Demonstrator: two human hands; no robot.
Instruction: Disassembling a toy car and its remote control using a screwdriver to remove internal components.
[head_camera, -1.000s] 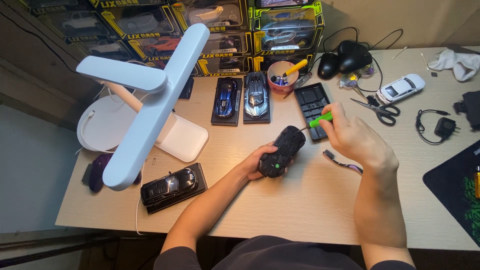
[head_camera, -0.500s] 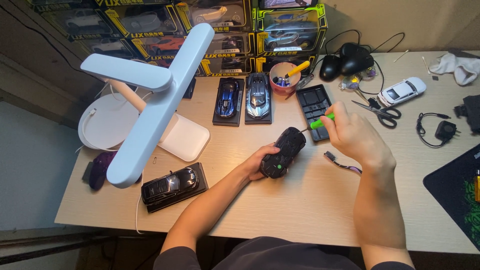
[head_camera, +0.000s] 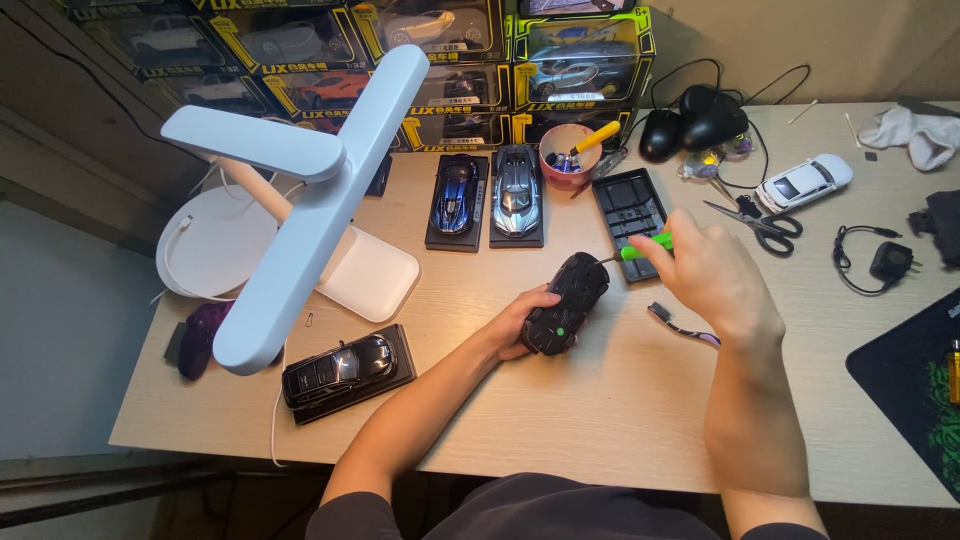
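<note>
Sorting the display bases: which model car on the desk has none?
The white model car near the scissors sits directly on the desk; the others sit on black bases.

Warm, dim room light; the white lamp (head_camera: 300, 215) throws an even glow across the desk (head_camera: 600, 400). Soft shadows sit under both arms. The corners fall dark, and the edges bow slightly. The focus is sharp, with no glare.

left hand (head_camera: 515, 325) cupped in a grip, right hand (head_camera: 715, 275) closed, raised
</note>
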